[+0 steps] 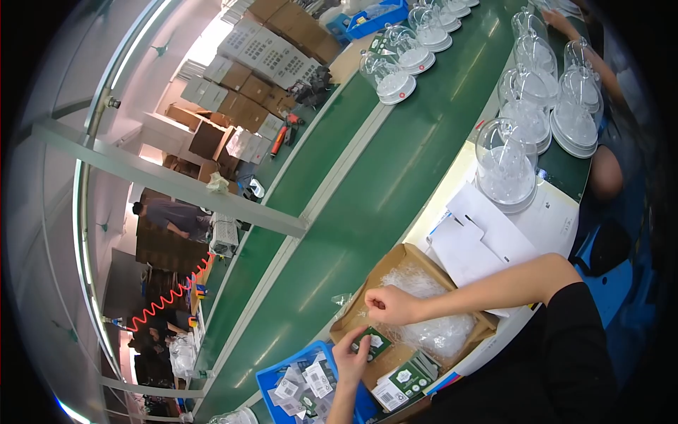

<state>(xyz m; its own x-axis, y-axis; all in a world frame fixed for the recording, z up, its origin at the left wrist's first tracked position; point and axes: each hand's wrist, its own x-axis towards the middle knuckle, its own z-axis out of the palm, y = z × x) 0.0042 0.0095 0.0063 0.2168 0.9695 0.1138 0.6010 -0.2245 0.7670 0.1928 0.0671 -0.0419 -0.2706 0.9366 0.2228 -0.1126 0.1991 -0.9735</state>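
Note:
My left hand is at the near left corner of an open cardboard box, thumb and fingers closed on a small green printed card. Just above it, my right hand reaches in over the box with its fingers curled into a pinch. What that pinch holds, if anything, is too small to make out. Crumpled clear plastic bags fill much of the box. More green and white cards stand stacked at its near end. A bit of clear plastic shows beyond the box's left edge.
A blue bin of grey and white tagged packets stands left of the box. White paper sheets lie beyond it. Clear domes on white bases crowd the far right, more line the green conveyor. Other people work nearby.

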